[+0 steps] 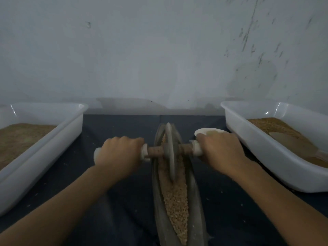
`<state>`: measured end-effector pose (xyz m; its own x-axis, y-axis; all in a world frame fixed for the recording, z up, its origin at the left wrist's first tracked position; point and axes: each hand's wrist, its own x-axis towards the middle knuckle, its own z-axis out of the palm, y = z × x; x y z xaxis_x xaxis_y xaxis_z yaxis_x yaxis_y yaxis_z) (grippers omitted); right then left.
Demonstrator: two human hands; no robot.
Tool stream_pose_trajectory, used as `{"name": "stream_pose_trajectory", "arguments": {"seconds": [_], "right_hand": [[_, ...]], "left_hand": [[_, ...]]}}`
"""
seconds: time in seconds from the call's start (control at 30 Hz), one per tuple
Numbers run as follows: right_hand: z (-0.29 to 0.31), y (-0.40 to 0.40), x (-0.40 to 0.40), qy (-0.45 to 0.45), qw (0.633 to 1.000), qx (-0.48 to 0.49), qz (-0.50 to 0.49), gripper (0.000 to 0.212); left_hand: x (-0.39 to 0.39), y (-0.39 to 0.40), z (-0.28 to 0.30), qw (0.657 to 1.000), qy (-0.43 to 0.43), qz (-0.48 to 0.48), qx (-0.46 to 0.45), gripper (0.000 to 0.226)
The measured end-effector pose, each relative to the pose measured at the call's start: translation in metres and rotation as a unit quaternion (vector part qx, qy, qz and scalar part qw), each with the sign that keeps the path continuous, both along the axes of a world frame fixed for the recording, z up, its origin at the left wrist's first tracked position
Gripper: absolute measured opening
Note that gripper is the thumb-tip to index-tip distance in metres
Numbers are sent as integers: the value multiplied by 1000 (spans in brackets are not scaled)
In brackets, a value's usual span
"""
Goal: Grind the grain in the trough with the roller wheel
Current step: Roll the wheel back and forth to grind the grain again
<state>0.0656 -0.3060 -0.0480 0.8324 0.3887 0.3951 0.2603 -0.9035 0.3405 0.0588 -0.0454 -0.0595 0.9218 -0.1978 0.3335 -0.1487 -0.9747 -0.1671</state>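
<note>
1. Nearest, between the two forearms, lies the long, narrow, boat-shaped grey stone trough (193, 206), running away from the person on the dark blue cloth-covered table (124, 201). Its channel holds a bed of coarse tan grain (175, 201) that looks cracked but not yet fine, so I judge the grinding is partway through.

2. Between the hands, the thin grey disc-shaped roller wheel (169, 153) stands upright on its edge in the grain, toward the trough's far half. It looks heavy and rigid, probably stone or metal. Its own weight should do the crushing, but a narrow rim could tip sideways or ride up the trough wall.

3. The brown axle with pale end handles (156, 151) passes through the wheel's centre and is the place to take hold, one handle on each side, with equal push so the disc stays vertical.

4. The left hand (119, 153) is clenched round the left handle, knuckles up, forearm reaching forward and slightly inward.

5. The right hand (220, 153) grasps the right handle likewise, wrist level with the left.

6. Just beyond the right hand sits a small white shallow dish (209, 131), partly hidden by it.

7. Outward of each hand stands a white rectangular plastic tub: the left tub (53, 139) and right tub (266, 148) both hold brown grain or meal.

8. Farthest back rises a scuffed pale grey wall (159, 50).
</note>
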Motion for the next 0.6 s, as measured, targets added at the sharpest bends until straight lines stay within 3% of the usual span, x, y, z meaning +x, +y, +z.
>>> {"name": "stream_pose_trajectory", "arguments": {"seconds": [0.13, 0.27, 0.5, 0.6], "right_hand": [[4, 7, 24, -19, 1000, 0, -2, 25], [-2, 1, -10, 1, 1000, -3, 16, 26], [-4, -20, -87, 29, 997, 31, 63, 61], [-3, -16, -69, 50, 998, -19, 46, 47]], "left_hand": [[28, 2, 0, 999, 24, -7, -40, 20], [-6, 4, -5, 1000, -1, -11, 11, 21], [-72, 7, 8, 997, 30, -46, 59, 30], [-58, 4, 10, 998, 44, -28, 45, 30]]}}
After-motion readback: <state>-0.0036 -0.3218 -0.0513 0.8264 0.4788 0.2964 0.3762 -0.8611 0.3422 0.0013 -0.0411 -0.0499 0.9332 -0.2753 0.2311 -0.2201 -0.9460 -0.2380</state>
